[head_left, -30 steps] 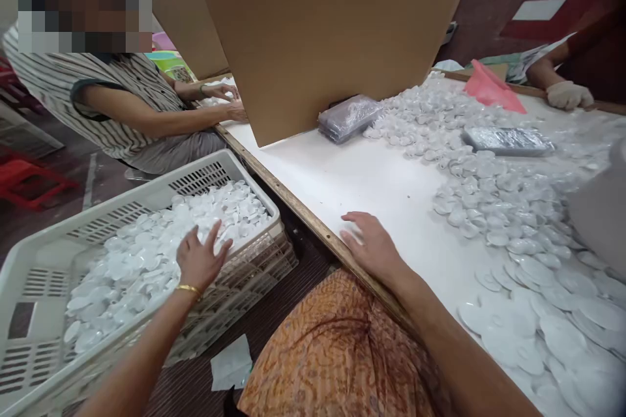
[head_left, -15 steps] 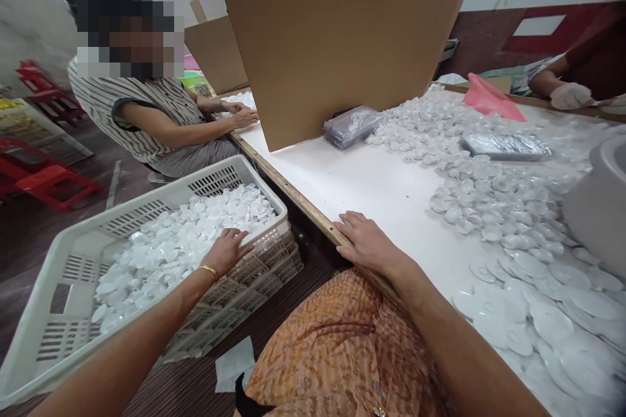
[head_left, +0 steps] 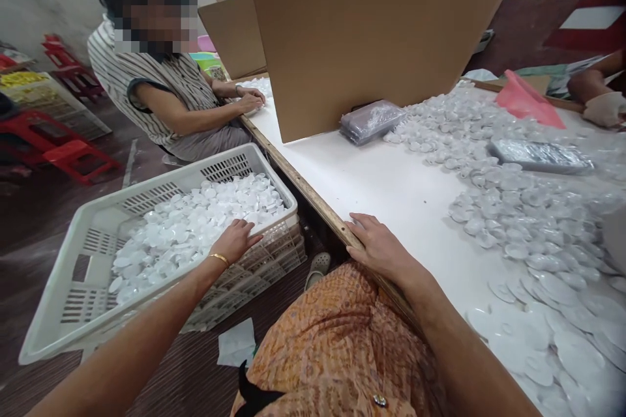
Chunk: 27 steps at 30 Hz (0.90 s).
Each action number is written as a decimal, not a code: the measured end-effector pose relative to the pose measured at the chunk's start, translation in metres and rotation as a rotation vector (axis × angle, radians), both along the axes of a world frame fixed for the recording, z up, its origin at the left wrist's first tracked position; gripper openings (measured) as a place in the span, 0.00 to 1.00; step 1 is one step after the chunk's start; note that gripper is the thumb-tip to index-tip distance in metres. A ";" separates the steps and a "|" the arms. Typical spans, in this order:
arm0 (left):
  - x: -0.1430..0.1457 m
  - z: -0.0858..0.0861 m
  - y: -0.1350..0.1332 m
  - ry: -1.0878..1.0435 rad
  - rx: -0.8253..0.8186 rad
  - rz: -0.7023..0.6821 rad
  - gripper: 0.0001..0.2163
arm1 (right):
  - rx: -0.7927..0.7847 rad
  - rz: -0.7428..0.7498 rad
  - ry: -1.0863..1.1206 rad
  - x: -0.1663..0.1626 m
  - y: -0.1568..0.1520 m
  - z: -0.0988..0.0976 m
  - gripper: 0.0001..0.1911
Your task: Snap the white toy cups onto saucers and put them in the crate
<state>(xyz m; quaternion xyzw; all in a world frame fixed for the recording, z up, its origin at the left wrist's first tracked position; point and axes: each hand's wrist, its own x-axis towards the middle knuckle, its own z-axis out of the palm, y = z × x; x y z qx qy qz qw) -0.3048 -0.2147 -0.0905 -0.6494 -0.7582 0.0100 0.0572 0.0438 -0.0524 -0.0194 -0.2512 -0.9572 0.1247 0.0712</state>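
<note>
My left hand rests on the near rim of a white plastic crate, fingers loosely stretched over the edge and the thumb apart. Inside the crate lies a heap of small white, glossy, roundish pieces, some disc-like. My right hand lies palm down on the wooden edge of a white table, its fingers spread and nothing held. To the right of it, many similar white pieces and larger flat white discs cover the tabletop.
A big cardboard sheet stands upright on the table. Wrapped clear packs and a pink sheet lie there. A co-worker sits at left; another person's gloved hand shows at right. Red stools stand behind.
The view has shifted, so most things sit farther right in the picture. Both my hands stay on the crate rim and table edge. A shoe now shows below the table.
</note>
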 end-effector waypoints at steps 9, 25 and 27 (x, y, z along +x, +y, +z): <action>0.007 0.005 0.001 0.011 -0.084 0.090 0.20 | -0.019 -0.010 0.023 0.001 0.000 -0.002 0.27; 0.016 0.008 0.003 -0.011 -0.208 0.254 0.23 | -0.038 -0.023 0.043 0.001 0.003 -0.008 0.25; 0.016 0.007 0.002 -0.018 -0.212 0.261 0.24 | -0.036 -0.018 0.054 0.000 0.003 -0.010 0.25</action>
